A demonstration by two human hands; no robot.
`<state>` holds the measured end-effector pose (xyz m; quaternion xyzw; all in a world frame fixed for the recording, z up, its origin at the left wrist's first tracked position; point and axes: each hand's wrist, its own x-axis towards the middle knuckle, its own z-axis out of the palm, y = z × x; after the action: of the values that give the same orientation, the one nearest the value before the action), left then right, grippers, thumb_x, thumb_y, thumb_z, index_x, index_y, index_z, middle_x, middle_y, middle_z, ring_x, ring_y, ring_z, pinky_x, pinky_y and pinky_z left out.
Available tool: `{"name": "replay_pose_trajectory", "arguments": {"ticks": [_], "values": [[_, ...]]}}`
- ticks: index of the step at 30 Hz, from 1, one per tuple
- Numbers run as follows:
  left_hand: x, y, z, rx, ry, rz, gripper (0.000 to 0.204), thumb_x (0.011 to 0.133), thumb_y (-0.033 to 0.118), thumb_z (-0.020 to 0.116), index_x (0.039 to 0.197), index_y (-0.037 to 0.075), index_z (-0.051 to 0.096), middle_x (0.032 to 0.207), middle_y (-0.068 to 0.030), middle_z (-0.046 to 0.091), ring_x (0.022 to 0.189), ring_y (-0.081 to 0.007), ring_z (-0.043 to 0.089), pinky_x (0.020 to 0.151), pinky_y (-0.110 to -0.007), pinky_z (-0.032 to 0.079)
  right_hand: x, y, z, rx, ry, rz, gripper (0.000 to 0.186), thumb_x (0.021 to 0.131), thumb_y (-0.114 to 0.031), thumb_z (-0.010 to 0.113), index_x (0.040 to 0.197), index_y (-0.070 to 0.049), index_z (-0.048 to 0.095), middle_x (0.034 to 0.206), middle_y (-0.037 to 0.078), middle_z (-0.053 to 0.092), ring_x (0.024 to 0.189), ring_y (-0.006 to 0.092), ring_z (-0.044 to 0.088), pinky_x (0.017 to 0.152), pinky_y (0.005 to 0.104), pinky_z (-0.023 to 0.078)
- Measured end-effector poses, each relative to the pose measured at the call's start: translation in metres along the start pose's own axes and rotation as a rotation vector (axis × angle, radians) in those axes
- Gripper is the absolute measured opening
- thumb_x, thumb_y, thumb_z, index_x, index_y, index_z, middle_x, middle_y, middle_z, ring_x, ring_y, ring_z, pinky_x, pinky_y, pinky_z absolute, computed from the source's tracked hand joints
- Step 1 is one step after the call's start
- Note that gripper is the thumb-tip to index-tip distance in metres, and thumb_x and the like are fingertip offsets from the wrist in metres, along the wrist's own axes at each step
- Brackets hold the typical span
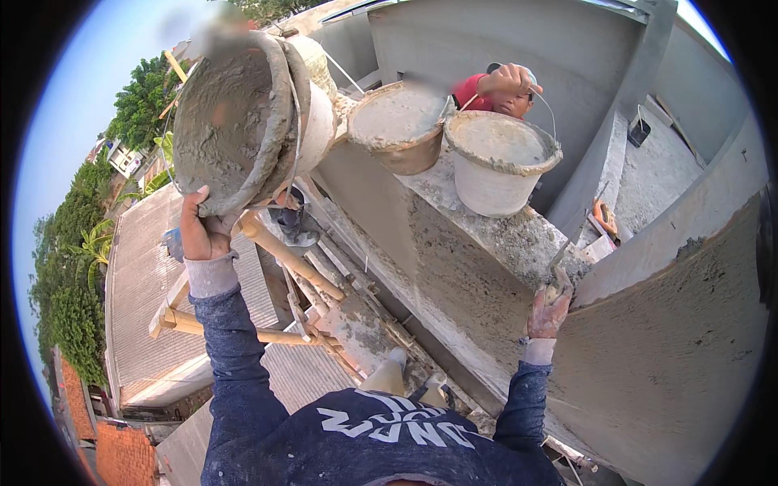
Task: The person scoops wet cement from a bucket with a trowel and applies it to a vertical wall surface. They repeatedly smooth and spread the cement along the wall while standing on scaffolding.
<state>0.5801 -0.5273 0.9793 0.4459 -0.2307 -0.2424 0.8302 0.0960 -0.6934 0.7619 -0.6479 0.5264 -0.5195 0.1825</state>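
Head view: the left hand (209, 228) pinches the low rim of a tipped, muddy bucket (223, 134), left of two full buckets (498, 178) on the wall top (519, 243). The right hand (549, 310) is near the wall top; I cannot tell if its fingers grip anything.

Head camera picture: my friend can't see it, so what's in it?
A person's left hand grips tilted, stacked, grey-smeared buckets; the right hand is near a rough wall top. Another person's hand holds the handle of a filled white bucket.

Navy sleeves (233, 348), greyish cuffs (212, 276), white-lettered shirt (389, 441)
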Motion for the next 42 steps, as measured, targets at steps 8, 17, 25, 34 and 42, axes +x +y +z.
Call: {"name": "replay_pose_trajectory", "arguments": {"ticks": [8, 17, 25, 34, 42], "values": [[0.131, -0.019, -0.023, 0.047, -0.070, 0.024, 0.048, 0.079, 0.019, 0.061, 0.117, -0.005, 0.044, 0.109, -0.0194, 0.057, 0.096, -0.0320, 0.062, 0.082, -0.044, 0.057, 0.002, 0.008, 0.037, -0.024, 0.052, 0.152, 0.043, 0.083, -0.003, 0.053, 0.125, 0.000, 0.044, 0.123, 0.018, 0.050, 0.118, 0.0320, 0.047, 0.103, 0.0386, 0.033], [0.284, -0.124, 0.057, -0.057, -0.017, -0.263, 0.040, 0.077, 0.019, 0.064, 0.107, -0.002, 0.050, 0.100, -0.0161, 0.055, 0.091, -0.0324, 0.060, 0.080, -0.051, 0.055, 0.003, 0.025, 0.056, -0.208, 0.160, 0.234, 0.043, 0.083, -0.004, 0.053, 0.125, 0.001, 0.045, 0.119, 0.018, 0.053, 0.109, 0.0298, 0.052, 0.095, 0.0367, 0.040], [0.361, -0.219, 0.092, 0.009, -0.115, -0.504, 0.050, 0.083, 0.024, 0.059, 0.126, 0.006, 0.044, 0.136, -0.0124, 0.034, 0.125, -0.0340, 0.036, 0.086, -0.055, 0.052, 0.004, 0.010, 0.058, -0.341, 0.187, 0.175, 0.041, 0.083, -0.005, 0.054, 0.123, 0.001, 0.048, 0.114, 0.019, 0.056, 0.104, 0.0313, 0.055, 0.092, 0.0380, 0.041], [0.426, -0.245, 0.097, 0.611, -0.035, -0.374, 0.079, 0.076, 0.056, 0.060, 0.136, 0.008, 0.043, 0.143, -0.0166, 0.035, 0.111, -0.0347, 0.051, 0.073, -0.043, 0.054, 0.004, 0.017, 0.058, -0.421, 0.234, 0.079, 0.040, 0.083, -0.008, 0.057, 0.121, -0.002, 0.048, 0.115, 0.019, 0.056, 0.111, 0.0338, 0.054, 0.094, 0.0397, 0.041], [0.459, -0.248, 0.089, 0.805, -0.111, -0.398, 0.095, 0.072, 0.070, 0.054, 0.140, 0.007, 0.039, 0.143, -0.0162, 0.038, 0.119, -0.0290, 0.046, 0.096, -0.039, 0.036, 0.008, 0.006, 0.055, -0.372, 0.212, 0.182, 0.039, 0.082, -0.008, 0.058, 0.119, -0.004, 0.049, 0.117, 0.019, 0.055, 0.109, 0.0351, 0.055, 0.092, 0.0397, 0.044]]}}
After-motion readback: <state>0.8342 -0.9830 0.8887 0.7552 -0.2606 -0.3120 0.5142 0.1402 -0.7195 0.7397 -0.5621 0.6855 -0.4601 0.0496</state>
